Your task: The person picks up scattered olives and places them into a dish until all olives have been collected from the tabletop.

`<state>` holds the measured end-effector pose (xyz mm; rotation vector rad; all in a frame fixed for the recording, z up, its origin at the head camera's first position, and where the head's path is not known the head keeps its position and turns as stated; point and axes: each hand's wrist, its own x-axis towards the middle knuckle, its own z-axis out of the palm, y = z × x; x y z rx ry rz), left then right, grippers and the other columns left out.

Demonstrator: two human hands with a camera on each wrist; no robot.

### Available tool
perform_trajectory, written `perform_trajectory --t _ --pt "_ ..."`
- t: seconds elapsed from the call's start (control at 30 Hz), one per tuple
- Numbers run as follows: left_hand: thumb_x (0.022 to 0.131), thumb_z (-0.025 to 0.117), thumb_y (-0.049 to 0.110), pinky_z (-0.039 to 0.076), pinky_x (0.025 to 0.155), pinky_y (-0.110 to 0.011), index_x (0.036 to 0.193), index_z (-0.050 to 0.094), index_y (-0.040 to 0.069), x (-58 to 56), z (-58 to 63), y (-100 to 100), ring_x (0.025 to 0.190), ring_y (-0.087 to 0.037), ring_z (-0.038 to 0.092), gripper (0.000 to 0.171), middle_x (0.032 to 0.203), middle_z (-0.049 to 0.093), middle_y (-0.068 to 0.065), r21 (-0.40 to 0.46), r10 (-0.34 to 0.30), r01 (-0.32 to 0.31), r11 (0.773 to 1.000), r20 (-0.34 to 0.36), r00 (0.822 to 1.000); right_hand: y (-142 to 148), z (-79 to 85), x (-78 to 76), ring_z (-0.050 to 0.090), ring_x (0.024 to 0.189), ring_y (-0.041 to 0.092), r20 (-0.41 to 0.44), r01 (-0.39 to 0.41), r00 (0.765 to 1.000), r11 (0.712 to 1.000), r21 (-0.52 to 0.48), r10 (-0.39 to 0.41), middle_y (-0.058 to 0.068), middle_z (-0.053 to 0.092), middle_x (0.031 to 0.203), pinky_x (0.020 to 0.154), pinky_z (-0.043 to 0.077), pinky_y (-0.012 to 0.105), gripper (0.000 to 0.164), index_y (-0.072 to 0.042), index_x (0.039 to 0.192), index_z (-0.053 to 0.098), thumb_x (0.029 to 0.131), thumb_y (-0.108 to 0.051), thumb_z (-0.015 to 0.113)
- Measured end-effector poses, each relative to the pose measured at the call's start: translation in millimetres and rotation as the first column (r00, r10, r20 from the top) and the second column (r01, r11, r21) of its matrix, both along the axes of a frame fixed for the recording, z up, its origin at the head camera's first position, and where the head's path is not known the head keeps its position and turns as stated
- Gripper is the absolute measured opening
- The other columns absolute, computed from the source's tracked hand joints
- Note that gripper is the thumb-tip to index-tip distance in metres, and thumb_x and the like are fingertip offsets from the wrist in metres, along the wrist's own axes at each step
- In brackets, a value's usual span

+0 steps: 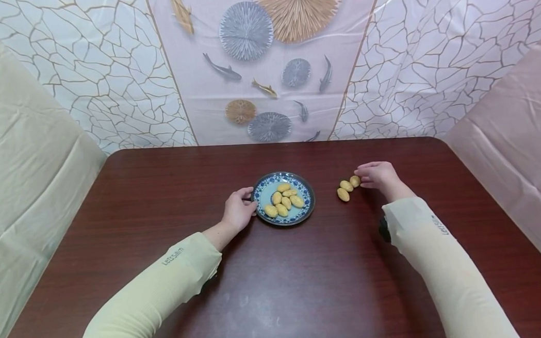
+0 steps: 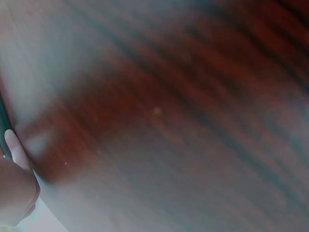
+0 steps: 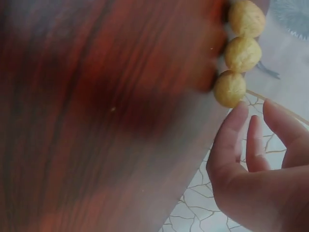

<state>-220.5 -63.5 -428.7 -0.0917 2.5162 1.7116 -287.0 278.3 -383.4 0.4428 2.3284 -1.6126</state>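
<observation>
A round plate (image 1: 308,208) with a blue-and-white patterned border and dark rim stands on the table. On it lie several small yellow oval pieces like baby potatoes (image 1: 297,201). My left hand (image 1: 238,210) holds the plate's left rim between thumb and fingers; in the left wrist view a fingertip (image 2: 15,147) lies along the dark edge. To the plate's right, 3 more potato-like pieces (image 3: 243,54) lie in a row, close together. Beside the nearest of them is my right hand (image 3: 256,186), one fingertip right at its surface, thumb and fingers apart.
The dark reddish-brown wooden table (image 1: 277,282) reaches back to a patterned curtain (image 1: 255,77) with fish and round motifs. Pale cloth hangs at the left (image 1: 24,179) and right (image 1: 518,112) sides. Light sleeves cover both forearms.
</observation>
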Motion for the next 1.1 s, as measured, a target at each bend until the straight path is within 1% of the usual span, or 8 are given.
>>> perform_trajectory --t 0.07,0.2,0.37,0.57,0.73,0.87,1.03,1.1 --pt "0.090 0.054 -0.002 0.060 0.069 -0.025 0.133 0.048 -0.003 0.0 -0.2 -0.2 0.098 -0.029 0.062 0.043 0.119 0.049 -0.022 -0.003 -0.001 0.001 1.000 0.002 1.000 4.3 -7.1 -3.7 0.057 0.073 0.005 0.018 -0.019 1.000 1.000 0.014 0.019 -0.010 0.061 0.073 0.070 0.059 0.020 0.040 0.007 0.122 0.052 0.087 -0.011 0.062" --pt "0.090 0.055 -0.001 0.060 0.069 -0.025 0.133 0.048 -0.001 0.2 0.2 -0.9 0.098 -0.029 0.062 0.043 0.120 0.049 -0.021 0.000 -0.002 0.002 1.000 0.010 1.000 12.7 -19.4 -10.8 0.058 0.076 0.010 0.053 -0.054 0.997 0.998 -0.034 0.056 0.001 0.064 0.082 0.070 0.060 0.025 0.034 0.006 0.110 0.060 0.080 -0.008 0.068" --pt "0.090 0.055 -0.001 0.060 0.069 -0.025 0.133 0.048 -0.002 0.0 -0.2 -0.7 0.096 -0.028 0.061 0.043 0.119 0.049 -0.021 0.003 -0.001 0.001 1.000 0.008 1.000 -1.4 -8.9 -0.1 0.060 0.073 0.004 0.067 -0.046 0.997 0.999 0.017 0.045 -0.003 0.064 0.077 0.079 0.059 0.025 0.044 0.011 0.125 0.048 0.085 -0.005 0.059" --pt "0.090 0.054 -0.001 0.060 0.069 -0.025 0.133 0.048 -0.001 -0.2 0.5 -1.0 0.096 -0.027 0.061 0.043 0.119 0.049 -0.021 -0.004 0.002 -0.002 1.000 0.010 1.000 -9.0 0.4 4.1 0.058 0.070 0.002 0.105 -0.019 0.994 1.000 0.016 0.017 -0.007 0.059 0.073 0.089 0.057 0.028 0.047 0.011 0.131 0.042 0.088 -0.003 0.054" --pt "0.091 0.054 -0.001 0.060 0.070 -0.026 0.133 0.048 -0.001 1.2 1.3 -0.7 0.097 -0.028 0.061 0.043 0.119 0.048 -0.021 -0.004 0.001 -0.001 1.000 0.011 1.000 -9.8 0.5 3.5 0.058 0.069 0.002 0.120 0.016 0.993 1.000 0.023 -0.019 -0.004 0.056 0.078 0.085 0.057 0.024 0.051 0.011 0.133 0.040 0.086 -0.004 0.054" --pt "0.091 0.054 0.000 0.060 0.070 -0.026 0.134 0.048 -0.001 2.6 0.7 -0.4 0.097 -0.028 0.061 0.044 0.119 0.048 -0.021 0.002 -0.002 0.002 1.000 0.023 1.000 -8.8 -0.2 5.8 0.059 0.067 0.002 0.144 0.047 0.989 0.998 -0.031 -0.042 -0.003 0.055 0.078 0.084 0.058 0.023 0.052 0.009 0.134 0.039 0.086 -0.004 0.054" --pt "0.090 0.054 -0.001 0.060 0.070 -0.027 0.134 0.047 -0.002 2.2 0.7 -0.9 0.098 -0.028 0.060 0.044 0.120 0.048 -0.021 0.014 -0.005 0.004 1.000 0.018 1.000 -5.4 -1.0 4.3 0.060 0.065 0.003 0.143 0.060 0.989 0.993 -0.107 -0.044 -0.005 0.055 0.075 0.078 0.059 0.020 0.043 0.005 0.129 0.041 0.089 -0.005 0.053" --pt "0.090 0.054 -0.002 0.060 0.070 -0.027 0.134 0.047 -0.002 2.1 1.4 -1.4 0.098 -0.029 0.060 0.044 0.120 0.048 -0.022 0.019 -0.004 0.004 1.000 0.013 1.000 -5.5 1.0 3.4 0.061 0.063 0.003 0.136 0.054 0.990 0.988 -0.141 -0.035 -0.006 0.058 0.071 0.073 0.059 0.019 0.032 0.003 0.120 0.048 0.090 -0.006 0.053"
